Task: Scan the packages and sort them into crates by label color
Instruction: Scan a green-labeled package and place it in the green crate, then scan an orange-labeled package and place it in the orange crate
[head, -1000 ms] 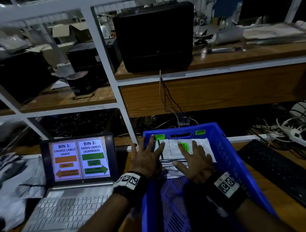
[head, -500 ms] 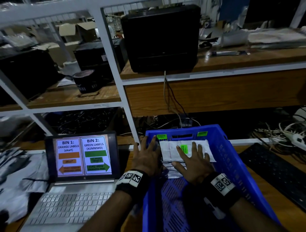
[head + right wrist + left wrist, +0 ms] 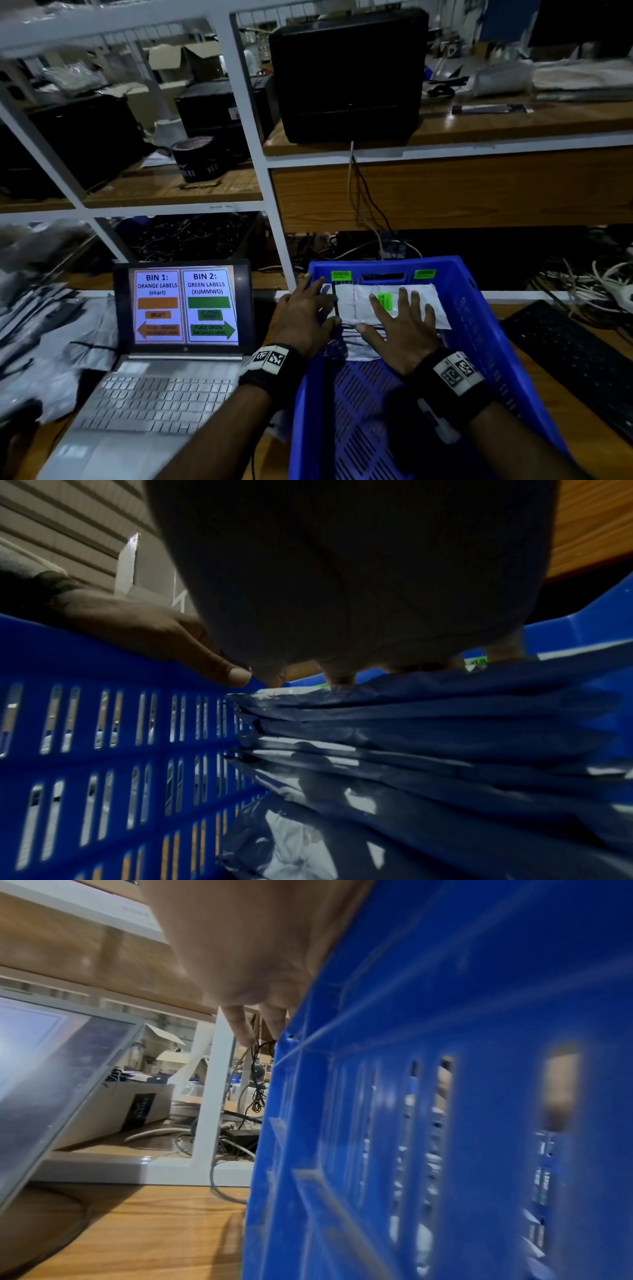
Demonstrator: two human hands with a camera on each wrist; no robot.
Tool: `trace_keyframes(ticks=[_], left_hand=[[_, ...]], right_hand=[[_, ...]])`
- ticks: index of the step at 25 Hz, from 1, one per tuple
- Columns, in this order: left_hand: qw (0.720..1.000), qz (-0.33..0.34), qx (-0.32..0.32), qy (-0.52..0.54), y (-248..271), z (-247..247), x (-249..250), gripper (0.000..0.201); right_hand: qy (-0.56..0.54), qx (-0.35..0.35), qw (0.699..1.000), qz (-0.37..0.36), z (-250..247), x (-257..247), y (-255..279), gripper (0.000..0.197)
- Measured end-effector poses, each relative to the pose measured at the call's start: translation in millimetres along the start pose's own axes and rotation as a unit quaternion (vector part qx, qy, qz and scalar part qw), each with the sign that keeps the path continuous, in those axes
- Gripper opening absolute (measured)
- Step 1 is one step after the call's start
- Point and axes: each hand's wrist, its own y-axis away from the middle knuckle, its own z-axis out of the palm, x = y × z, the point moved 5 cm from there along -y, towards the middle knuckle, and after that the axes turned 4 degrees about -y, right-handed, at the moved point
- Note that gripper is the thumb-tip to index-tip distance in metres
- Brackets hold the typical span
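- At far left, a heap of grey plastic mailer packages (image 3: pixel 51 346) lies on the wooden table (image 3: pixel 143 1240), apparently the unsorted supply.
- Just right of it stands an open silver laptop (image 3: pixel 178 342); its screen assigns orange labels to bin 1 with an arrow pointing left, and green labels to bin 2 with an arrow pointing right.
- The left hand (image 3: pixel 303 320) lies across the left rim of the blue slotted plastic crate (image 3: pixel 479 329), fingers spread wide and straight and holding nothing; they reach onto the left edge of the top package.
- Inside the crate, against its far wall, sits a stack of white plastic mailers; the top white package (image 3: pixel 356 305) carries a bright green label (image 3: pixel 385 301).
- The right hand (image 3: pixel 402 329) presses flat on that package, fingers spread and straight, nothing gripped.
- To the right of the crate a black keyboard (image 3: pixel 575 356) rests on the table, well clear of the hands.
- Judged step: a green-labelled package is being settled onto the stack, which matches the bin 2 rule.
- The next move likely calls for lifting both hands off, reaching left to the heap, and checking the label colour of a fresh package before scanning it.
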Motion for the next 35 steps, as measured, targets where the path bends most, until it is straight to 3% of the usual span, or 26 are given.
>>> trace_keyframes(ticks=[4, 6, 10, 13, 15, 17, 20, 23, 28, 35], left_hand=[[0.997, -0.002, 0.05, 0.058, 4, -1, -5, 0.034], [0.998, 0.001, 0.03, 0.058, 6, 0, -5, 0.03], [0.997, 0.037, -0.052, 0.034, 25, -2, 4, 0.048], [0.989, 0.06, -0.068, 0.117, 71, -8, 5, 0.065], [0.969, 0.059, -0.047, 0.234, 110, -17, -17, 0.066], [0.938, 0.016, -0.019, 0.347, 145, -30, -52, 0.053], [0.917, -0.054, 0.089, 0.385, 192, -72, -128, 0.037], [0.891, -0.084, 0.16, 0.416, 235, -122, -195, 0.028], [0.884, -0.116, 0.179, 0.416, 310, -163, -291, 0.027], [0.871, -0.169, 0.212, 0.411, 371, -193, -405, 0.023]], right_hand=[[-0.014, -0.007, 1.0, -0.001, -2, 0, 4, 0.099], [-0.022, -0.005, 1.0, -0.001, -3, 3, 4, 0.102], [-0.027, 0.007, 1.0, -0.002, -5, 6, 7, 0.117], [-0.011, 0.017, 1.0, 0.012, -19, 4, 17, 0.121], [0.005, 0.032, 0.999, 0.016, -45, -18, 33, 0.113], [0.031, 0.033, 0.999, 0.002, -74, -53, 57, 0.103], [0.042, 0.027, 0.996, -0.072, -98, -128, 96, 0.09], [0.005, 0.036, 0.988, -0.152, -88, -213, 133, 0.083], [-0.09, 0.045, 0.96, -0.263, -9, -371, 172, 0.069], [-0.225, 0.015, 0.929, -0.292, 105, -527, 176, 0.046]])
